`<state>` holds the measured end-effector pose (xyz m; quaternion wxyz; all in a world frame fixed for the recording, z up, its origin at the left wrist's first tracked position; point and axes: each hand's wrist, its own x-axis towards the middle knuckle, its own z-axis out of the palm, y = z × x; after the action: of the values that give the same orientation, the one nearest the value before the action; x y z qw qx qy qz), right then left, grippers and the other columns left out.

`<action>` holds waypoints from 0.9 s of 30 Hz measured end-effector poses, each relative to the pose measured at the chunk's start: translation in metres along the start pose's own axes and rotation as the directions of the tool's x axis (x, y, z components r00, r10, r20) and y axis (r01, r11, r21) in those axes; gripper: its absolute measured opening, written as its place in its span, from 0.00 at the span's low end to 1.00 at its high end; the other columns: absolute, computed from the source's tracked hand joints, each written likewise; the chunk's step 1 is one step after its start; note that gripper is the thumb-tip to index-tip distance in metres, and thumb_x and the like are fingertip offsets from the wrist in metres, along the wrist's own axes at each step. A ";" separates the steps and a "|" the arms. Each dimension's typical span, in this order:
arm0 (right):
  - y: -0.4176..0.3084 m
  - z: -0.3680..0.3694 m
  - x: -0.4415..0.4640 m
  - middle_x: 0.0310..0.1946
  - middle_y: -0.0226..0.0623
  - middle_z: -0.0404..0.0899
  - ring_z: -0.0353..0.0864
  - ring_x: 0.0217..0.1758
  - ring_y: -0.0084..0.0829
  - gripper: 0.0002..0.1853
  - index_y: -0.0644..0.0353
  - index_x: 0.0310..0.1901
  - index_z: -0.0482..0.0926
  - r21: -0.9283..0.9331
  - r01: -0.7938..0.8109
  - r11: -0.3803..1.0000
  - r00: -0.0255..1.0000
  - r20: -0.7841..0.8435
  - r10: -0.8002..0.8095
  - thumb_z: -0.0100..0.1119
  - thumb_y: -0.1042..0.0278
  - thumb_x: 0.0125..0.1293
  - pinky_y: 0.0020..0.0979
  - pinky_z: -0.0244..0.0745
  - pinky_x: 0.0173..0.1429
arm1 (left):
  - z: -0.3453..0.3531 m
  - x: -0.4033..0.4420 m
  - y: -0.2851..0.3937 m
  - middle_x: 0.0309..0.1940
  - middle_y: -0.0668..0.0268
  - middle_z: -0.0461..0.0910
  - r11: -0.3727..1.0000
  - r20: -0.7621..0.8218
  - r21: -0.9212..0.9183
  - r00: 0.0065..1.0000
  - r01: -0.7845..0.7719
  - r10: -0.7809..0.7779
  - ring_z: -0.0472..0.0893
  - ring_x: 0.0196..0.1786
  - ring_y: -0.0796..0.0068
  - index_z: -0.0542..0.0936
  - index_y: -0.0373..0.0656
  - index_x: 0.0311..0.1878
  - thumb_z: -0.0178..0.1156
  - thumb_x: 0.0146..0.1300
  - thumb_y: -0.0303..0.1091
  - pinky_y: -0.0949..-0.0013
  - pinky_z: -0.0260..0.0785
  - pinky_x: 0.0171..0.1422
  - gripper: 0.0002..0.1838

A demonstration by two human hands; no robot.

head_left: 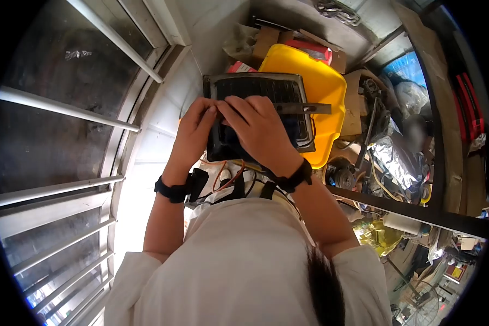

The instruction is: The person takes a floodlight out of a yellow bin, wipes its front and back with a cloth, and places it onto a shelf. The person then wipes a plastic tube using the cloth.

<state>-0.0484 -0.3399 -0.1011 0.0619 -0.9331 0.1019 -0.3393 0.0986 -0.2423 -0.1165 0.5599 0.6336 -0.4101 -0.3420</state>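
Note:
A black framed panel (255, 84) lies on a yellow plastic lid or tub (328, 92). Over it, a flat metal bar (318, 108) with a hole near its end points to the right. My right hand (255, 122) is closed around the bar's left part, its fingers bent over the top. My left hand (195, 127) is pinched at the left end, touching my right fingertips. What sits between the left fingertips is too small to make out.
White window bars (68, 111) run along the left. Behind the yellow plastic are cardboard and red boxes (315, 50). A dark-framed shelf (407, 209) at the right holds foil (394, 155), cables and a cardboard box (353, 103). Cords hang below the panel.

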 end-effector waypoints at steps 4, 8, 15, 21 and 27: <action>0.024 -0.027 -0.027 0.50 0.36 0.75 0.72 0.51 0.38 0.18 0.63 0.50 0.77 -0.023 -0.072 0.997 0.997 0.023 0.073 0.59 0.73 0.56 0.37 0.71 0.57 | 0.004 0.000 0.004 0.40 0.65 0.78 0.998 0.002 0.066 1.000 -0.020 0.019 0.72 0.43 0.80 0.75 0.37 0.48 0.50 0.72 0.34 0.77 0.63 0.50 0.11; 0.043 -0.038 -0.051 0.48 0.40 0.77 0.74 0.49 0.40 0.17 0.64 0.49 0.77 -0.003 -0.311 0.950 0.941 -0.144 0.307 0.58 0.75 0.56 0.37 0.71 0.56 | 0.004 0.000 0.008 0.47 0.65 0.78 0.999 0.017 0.052 1.000 0.003 -0.004 0.70 0.45 0.80 0.75 0.38 0.49 0.47 0.73 0.34 0.75 0.60 0.55 0.12; -0.004 -0.014 -0.004 0.46 0.42 0.77 0.74 0.48 0.43 0.19 0.64 0.49 0.77 0.189 -0.120 0.975 0.974 -0.166 0.152 0.59 0.83 0.52 0.38 0.72 0.53 | 0.004 -0.002 0.007 0.44 0.66 0.77 1.000 0.051 0.019 0.999 -0.004 0.003 0.69 0.43 0.82 0.74 0.39 0.50 0.46 0.74 0.33 0.77 0.61 0.53 0.11; 0.041 -0.030 -0.048 0.45 0.42 0.77 0.74 0.48 0.43 0.17 0.62 0.47 0.77 -0.075 -0.342 0.937 0.923 -0.214 0.320 0.56 0.81 0.54 0.39 0.71 0.56 | 0.001 0.001 0.007 0.53 0.62 0.77 0.999 0.092 0.042 0.996 0.014 -0.018 0.72 0.58 0.74 0.74 0.36 0.52 0.44 0.75 0.35 0.70 0.56 0.68 0.14; 0.104 -0.074 -0.102 0.40 0.42 0.81 0.78 0.44 0.43 0.12 0.59 0.44 0.81 -0.142 -0.637 0.758 0.724 -0.448 0.524 0.60 0.80 0.58 0.39 0.73 0.51 | 0.010 -0.002 0.007 0.49 0.66 0.78 0.998 0.056 0.058 0.998 -0.029 0.026 0.70 0.46 0.80 0.75 0.39 0.50 0.46 0.74 0.34 0.77 0.59 0.56 0.12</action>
<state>-0.1881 -0.4209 -0.1280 0.0097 -0.7666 0.4498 -0.4582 0.0882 -0.2452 -0.1105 0.5342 0.6342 -0.4439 -0.3395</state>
